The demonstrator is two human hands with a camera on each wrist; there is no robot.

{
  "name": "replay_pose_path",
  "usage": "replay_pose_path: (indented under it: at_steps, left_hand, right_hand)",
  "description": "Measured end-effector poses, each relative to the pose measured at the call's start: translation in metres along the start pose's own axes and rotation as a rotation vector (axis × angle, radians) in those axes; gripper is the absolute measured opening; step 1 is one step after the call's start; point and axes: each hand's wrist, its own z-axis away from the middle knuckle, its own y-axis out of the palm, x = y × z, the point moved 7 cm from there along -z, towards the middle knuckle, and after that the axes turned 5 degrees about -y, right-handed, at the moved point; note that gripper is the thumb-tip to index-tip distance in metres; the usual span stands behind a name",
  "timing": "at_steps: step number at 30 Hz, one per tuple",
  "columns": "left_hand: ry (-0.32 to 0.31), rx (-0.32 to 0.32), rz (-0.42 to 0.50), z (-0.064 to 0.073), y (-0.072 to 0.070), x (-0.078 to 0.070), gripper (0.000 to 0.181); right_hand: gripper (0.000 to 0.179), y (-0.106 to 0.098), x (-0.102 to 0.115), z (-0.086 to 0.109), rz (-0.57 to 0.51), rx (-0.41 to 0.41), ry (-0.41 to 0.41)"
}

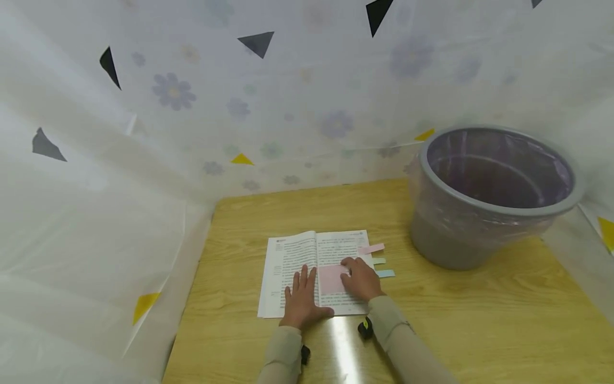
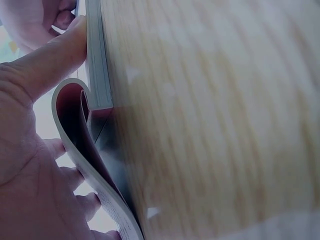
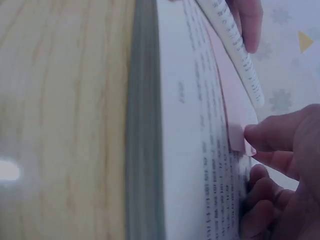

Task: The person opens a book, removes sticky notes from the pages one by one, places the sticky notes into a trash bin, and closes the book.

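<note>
We watch the left hand (image 1: 303, 303), fingers spread apart, rest on the left side of the open, white printed book (image 1: 274, 277); on its right side lies the square pink paper note (image 1: 330, 280), and there's the right hand (image 1: 363, 280), pinching the note's edge.

Book (image 1: 295, 261): paper, matt, smooth printed pages; cut page edges look dull and finely layered in the right wrist view. Note (image 1: 331, 280): thin paper, matt, smooth. Tabs (image 1: 386, 273): matt, paper or film, can't tell which. Worktop (image 1: 240, 256): wood-look grain, smooth, semi-gloss, bright glare streak near front. Bin (image 1: 438, 245): plastic, smooth, fairly matt. Liner (image 1: 484, 226): clear plastic film, wrinkled, shiny. Sheeting (image 1: 86, 213): translucent plastic, creased, soft sheen, printed. Sleeves (image 1: 284, 346): cloth, matt.
</note>
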Motion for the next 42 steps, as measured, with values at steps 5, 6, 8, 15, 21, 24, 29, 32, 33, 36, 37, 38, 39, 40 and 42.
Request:
replay_pose_path:
  at_steps: [5,6,8,15,21,24,29,32,33,36,37,38,39,40,42]
  left_hand:
    - [0.006,0.003,-0.005,-0.001,0.004,0.002,0.118]
    - [0.009,0.001,-0.009,-0.001,0.004,0.002,0.118]
    - [0.01,0.002,-0.009,-0.002,0.004,0.002,0.118]
    - [0.005,0.01,-0.019,-0.003,0.004,0.002,0.118]
    - [0.007,0.01,-0.015,-0.003,0.003,0.002,0.118]
    - [0.01,0.008,-0.018,-0.004,0.004,0.003,0.117]
    - [0.008,0.012,-0.015,-0.005,0.005,0.004,0.117]
    - [0.004,0.019,-0.015,-0.005,0.006,0.004,0.117]
    - [0.0,0.024,-0.018,-0.005,0.006,0.004,0.117]
    - [-0.004,0.029,-0.015,-0.006,0.006,0.004,0.117]
    - [-0.005,0.031,-0.014,-0.006,0.005,0.004,0.117]
    - [-0.006,0.032,-0.013,-0.006,0.005,0.004,0.117]
    - [-0.007,0.033,-0.015,-0.006,0.005,0.004,0.117]
    - [-0.005,0.032,-0.012,-0.005,0.005,0.004,0.117]
    - [-0.001,0.03,-0.013,-0.005,0.006,0.004,0.117]
  right_hand:
    - [0.017,-0.005,-0.004,-0.005,-0.041,-0.064,0.045]
    - [0.014,-0.006,-0.005,-0.005,-0.053,-0.082,0.048]
    - [0.01,-0.008,-0.006,-0.005,-0.081,-0.112,0.049]
    - [0.009,-0.008,-0.008,-0.007,-0.098,-0.136,0.053]
    - [0.01,-0.006,-0.01,-0.009,-0.088,-0.165,0.044]
    - [0.009,-0.005,-0.012,-0.01,-0.085,-0.18,0.04]
    - [0.01,-0.003,-0.013,-0.011,-0.074,-0.191,0.031]
    - [0.011,-0.003,-0.014,-0.011,-0.064,-0.19,0.024]
    - [0.012,-0.003,-0.014,-0.011,-0.066,-0.191,0.023]
    - [0.012,-0.005,-0.013,-0.011,-0.073,-0.195,0.021]
    - [0.012,-0.006,-0.012,-0.01,-0.076,-0.197,0.021]
    - [0.013,-0.007,-0.012,-0.01,-0.08,-0.199,0.022]
    - [0.013,-0.007,-0.012,-0.01,-0.082,-0.198,0.022]
    - [0.013,-0.007,-0.012,-0.01,-0.082,-0.198,0.024]
    - [0.014,-0.008,-0.012,-0.009,-0.089,-0.201,0.028]
